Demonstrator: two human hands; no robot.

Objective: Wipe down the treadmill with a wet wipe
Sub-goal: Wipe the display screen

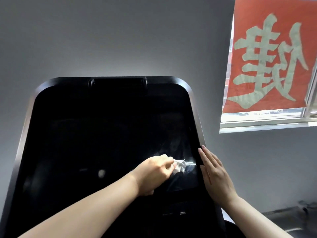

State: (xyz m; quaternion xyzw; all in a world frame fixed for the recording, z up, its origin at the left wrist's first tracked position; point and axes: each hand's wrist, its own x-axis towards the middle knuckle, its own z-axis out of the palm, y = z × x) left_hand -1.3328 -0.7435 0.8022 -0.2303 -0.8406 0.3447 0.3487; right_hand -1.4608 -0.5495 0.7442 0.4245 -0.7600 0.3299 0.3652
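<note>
White wet wipe (180, 166), bunched in the left hand (154, 172), presses the treadmill's black screen (103, 134). Right hand (216, 174) lies flat, fingers straight, on its right edge, below a red banner (271, 57) in the window (267, 121).

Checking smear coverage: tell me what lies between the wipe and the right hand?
Head view: only a bare strip of dark glossy screen and its black side frame separates the wipe, gripped by the left hand, from the flat right hand.

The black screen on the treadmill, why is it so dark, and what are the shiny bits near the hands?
In the head view, the treadmill screen is off and dark against the bright window; pale glare streaks lie beside the wet wipe that the left hand grips; the right hand lies flat on the frame; a blurry light spot glows lower left; the wide lens bends the edges.
</note>
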